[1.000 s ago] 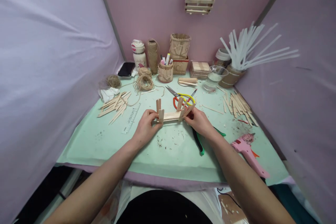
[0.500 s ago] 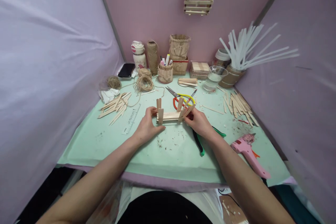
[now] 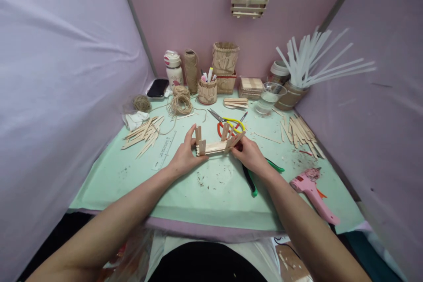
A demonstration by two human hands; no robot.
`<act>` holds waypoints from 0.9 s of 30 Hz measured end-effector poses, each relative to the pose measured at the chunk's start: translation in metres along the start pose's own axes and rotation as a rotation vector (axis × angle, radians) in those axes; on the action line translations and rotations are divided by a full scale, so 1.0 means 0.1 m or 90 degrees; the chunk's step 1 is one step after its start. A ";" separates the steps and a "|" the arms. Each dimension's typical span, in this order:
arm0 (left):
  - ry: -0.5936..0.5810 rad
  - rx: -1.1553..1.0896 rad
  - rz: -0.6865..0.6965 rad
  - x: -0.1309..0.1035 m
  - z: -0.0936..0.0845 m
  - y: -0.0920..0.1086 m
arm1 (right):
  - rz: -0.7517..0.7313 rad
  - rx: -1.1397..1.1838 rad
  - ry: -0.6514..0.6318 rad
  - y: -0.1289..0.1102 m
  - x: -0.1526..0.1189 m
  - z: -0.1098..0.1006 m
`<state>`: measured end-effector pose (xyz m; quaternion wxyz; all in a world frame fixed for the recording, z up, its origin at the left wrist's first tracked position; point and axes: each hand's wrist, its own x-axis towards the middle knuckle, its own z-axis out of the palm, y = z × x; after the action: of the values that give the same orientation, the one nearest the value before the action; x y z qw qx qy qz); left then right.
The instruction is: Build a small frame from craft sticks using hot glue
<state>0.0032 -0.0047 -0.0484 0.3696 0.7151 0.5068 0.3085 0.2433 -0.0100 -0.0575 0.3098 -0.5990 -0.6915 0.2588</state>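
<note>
Between my hands, over the middle of the table, is a small craft-stick frame [image 3: 216, 146], a flat base of sticks with short sticks standing up at both ends. My left hand [image 3: 185, 153] grips its left end, with the thumb along the lower front corner and the fingers behind the uprights. At the right end, my right hand [image 3: 250, 154] pinches the frame near the outward-leaning sticks; its fingertips are partly hidden. Just behind the frame lie scissors [image 3: 234, 123] with red and yellow handles. Green-and-black handled pliers [image 3: 251, 180] lie partly under my right hand.
A pink glue gun [image 3: 312, 191] lies at the right. Loose sticks are heaped at left [image 3: 145, 134] and right [image 3: 300, 134]. A clear ruler [image 3: 165, 152] lies left of my hand. Twine [image 3: 181, 103], a stick-covered pen cup [image 3: 207, 91] and a water cup [image 3: 269, 99] stand farther back.
The frame's left end has turned slightly, and my left thumb now presses against its lower front corner. My left fingers have shifted up behind the uprights. My right hand has barely moved.
</note>
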 end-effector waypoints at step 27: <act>0.012 0.042 0.002 0.01 0.03 -0.05 | -0.002 -0.066 -0.015 -0.10 0.01 -0.08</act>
<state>0.0036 -0.0032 -0.0541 0.3406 0.7249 0.5189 0.2987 0.2425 -0.0108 -0.0449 0.2706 -0.6102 -0.7083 0.2296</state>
